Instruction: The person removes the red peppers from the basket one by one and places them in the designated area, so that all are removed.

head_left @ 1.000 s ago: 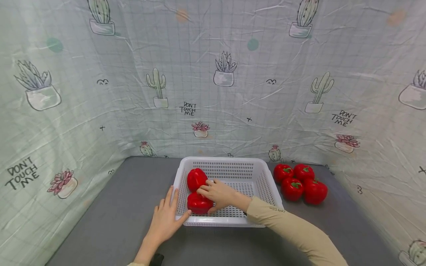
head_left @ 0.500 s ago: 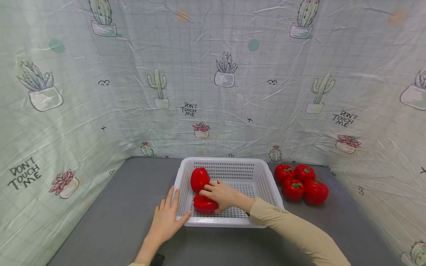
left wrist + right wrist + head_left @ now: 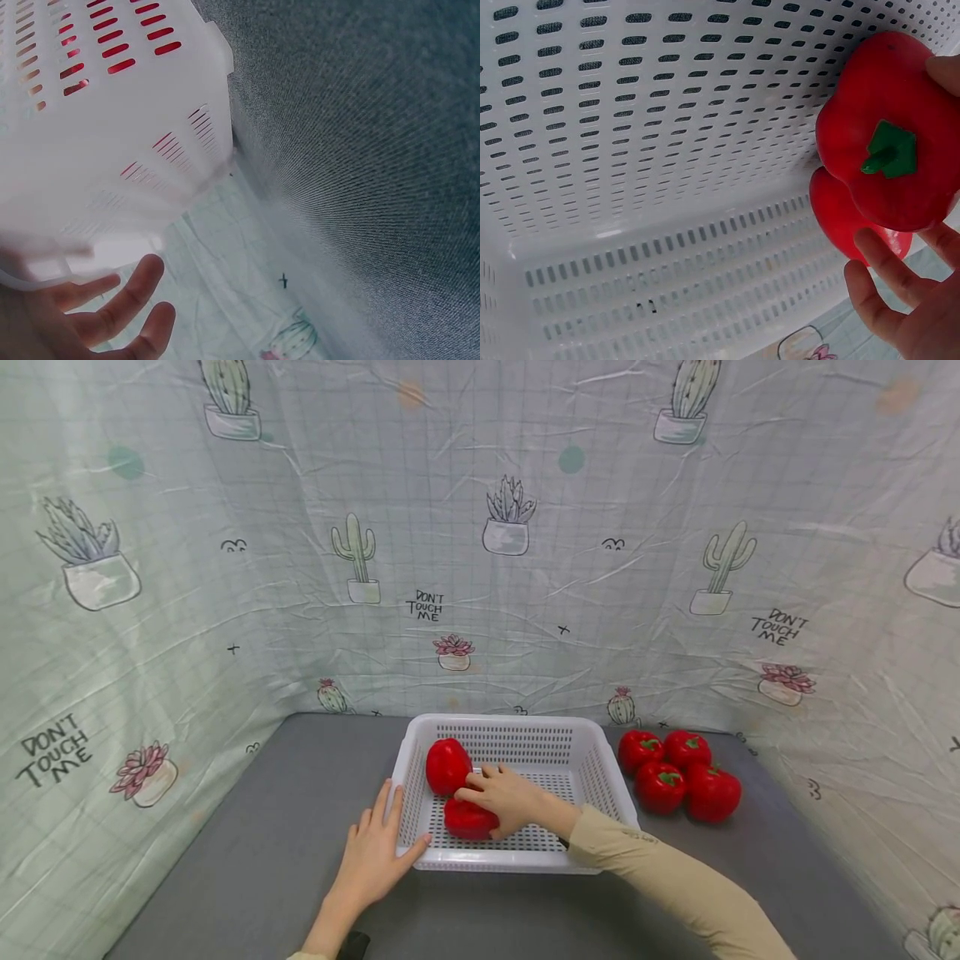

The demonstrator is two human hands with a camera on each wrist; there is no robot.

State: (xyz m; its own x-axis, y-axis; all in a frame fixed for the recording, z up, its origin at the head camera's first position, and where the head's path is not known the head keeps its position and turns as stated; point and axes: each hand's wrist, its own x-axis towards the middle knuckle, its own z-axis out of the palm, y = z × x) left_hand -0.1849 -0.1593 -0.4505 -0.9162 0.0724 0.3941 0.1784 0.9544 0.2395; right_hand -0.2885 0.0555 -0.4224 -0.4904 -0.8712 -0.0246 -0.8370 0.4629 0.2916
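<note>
- Near red bell pepper point(image 3: 469, 820): inside the basket, on its side, green stem toward the basket's right end; now farther from the left wall than one second ago.
- Right hand point(image 3: 507, 797): grasps that pepper between thumb and fingers; has shifted rightward with it.
- Far red bell pepper point(image 3: 447, 767): by the basket's far left corner, moved slightly right.
- Left hand point(image 3: 372, 852): fingers spread, unclenched, resting against the left rim; unchanged.
- White perforated basket point(image 3: 517, 860): at the bench point(image 3: 300, 827)'s far edge; unmoved.
- Four red bell peppers point(image 3: 660, 787): clustered toward the bench's far right corner; unchanged.
</note>
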